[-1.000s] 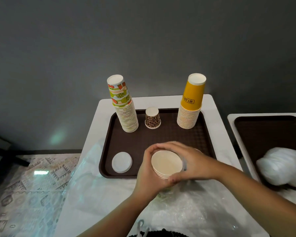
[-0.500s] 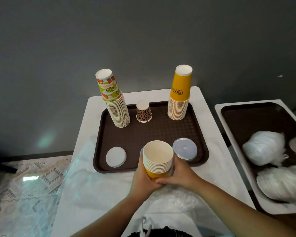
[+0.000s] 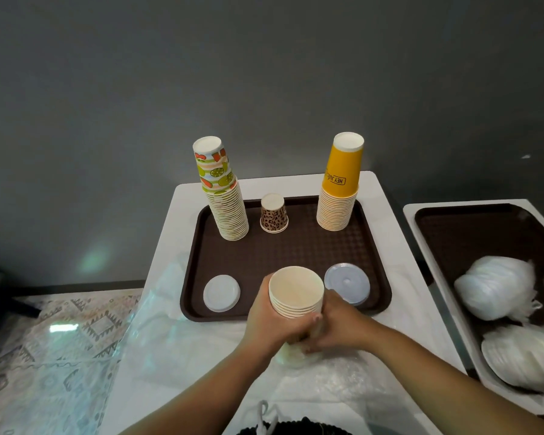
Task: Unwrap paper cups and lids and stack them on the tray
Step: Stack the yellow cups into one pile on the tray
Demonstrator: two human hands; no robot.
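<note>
A short stack of cream paper cups (image 3: 296, 293) stands mouth up over the near edge of the brown tray (image 3: 296, 252). My left hand (image 3: 274, 324) grips its left side and my right hand (image 3: 339, 324) its lower right. On the tray stand a fruit-print cup stack (image 3: 223, 193) at back left, one leopard-print cup (image 3: 274, 215) in the middle, and a yellow cup stack (image 3: 339, 183) at back right. A white lid (image 3: 221, 293) lies front left, a clear lid (image 3: 347, 282) front right.
Clear plastic wrap (image 3: 176, 340) covers the white table in front of the tray. A second brown tray (image 3: 471, 233) on the right holds wrapped white bundles (image 3: 496, 287). A grey wall stands behind. A patterned floor lies to the left.
The cup stack has gone from held low near my body to upright at the tray's front edge; both hands slid down to its base. The view shifted left, uncovering the clear lid.
</note>
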